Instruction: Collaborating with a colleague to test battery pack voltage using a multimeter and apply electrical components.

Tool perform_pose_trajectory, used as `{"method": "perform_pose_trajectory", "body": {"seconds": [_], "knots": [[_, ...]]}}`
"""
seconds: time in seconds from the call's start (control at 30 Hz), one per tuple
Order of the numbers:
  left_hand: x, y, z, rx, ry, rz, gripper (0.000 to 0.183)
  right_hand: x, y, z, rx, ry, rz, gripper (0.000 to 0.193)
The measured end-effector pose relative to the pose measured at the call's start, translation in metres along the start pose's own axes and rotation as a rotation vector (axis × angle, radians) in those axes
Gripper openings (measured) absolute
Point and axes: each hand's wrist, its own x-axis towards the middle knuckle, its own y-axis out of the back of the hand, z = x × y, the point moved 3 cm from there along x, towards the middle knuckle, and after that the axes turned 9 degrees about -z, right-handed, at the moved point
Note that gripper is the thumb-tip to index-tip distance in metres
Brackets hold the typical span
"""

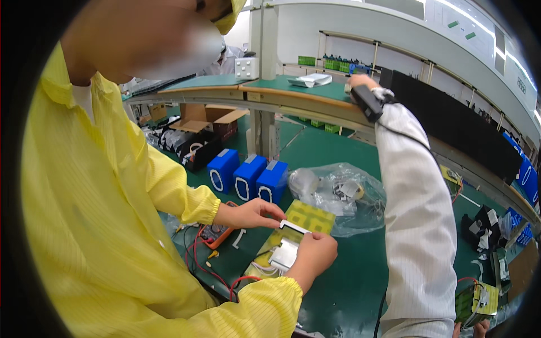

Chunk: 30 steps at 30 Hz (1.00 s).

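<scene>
My right arm, in a white sleeve with a black device and cable at the wrist, stretches up from the lower edge. My right hand [362,83] is at the raised green shelf [270,84], right of a white packet [310,80]. Its fingers are too small and partly hidden to show whether they hold anything. My left hand is out of view. At the left, a co-worker in yellow has both hands on a white-edged frame-like piece [295,227] over a yellow-green pack [307,215] with wires and a silvery plate [284,254].
Three blue blocks [245,176] stand beside a clear plastic bag [349,197]. An orange multimeter [216,230] with red and black leads lies by the co-worker. Open cardboard boxes [211,118] are behind. Another person's hands hold a yellow-green pack [478,299] at lower right.
</scene>
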Motion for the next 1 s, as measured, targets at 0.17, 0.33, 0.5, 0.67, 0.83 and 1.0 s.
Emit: {"method": "perform_pose_trajectory", "body": {"seconds": [0.17, 0.33, 0.5, 0.67, 0.83, 1.0], "knots": [[-0.001, -0.014, 0.018, -0.242, -0.005, -0.248, 0.011, -0.036, 0.028, -0.055, 0.301, -0.038, 0.339, 0.030], [0.007, -0.021, 0.030, -0.423, 0.032, -0.278, 0.012, -0.066, 0.046, -0.049, 0.437, -0.037, 0.682, 0.025], [0.009, -0.031, 0.024, -0.727, 0.148, -0.253, 0.013, -0.149, 0.067, -0.068, 0.504, 0.203, 0.859, 0.024], [0.001, -0.031, 0.015, -0.925, 0.201, -0.336, 0.015, -0.319, -0.018, -0.080, 0.320, 0.347, 0.833, 0.022], [0.000, -0.020, 0.014, -0.567, -0.149, -0.296, 0.013, -0.463, -0.224, -0.014, 0.251, -0.307, 0.355, 0.028], [-0.008, -0.013, 0.014, -0.309, -0.124, -0.262, 0.016, -0.541, -0.318, -0.047, 0.715, -0.192, -0.271, 0.026]]}}
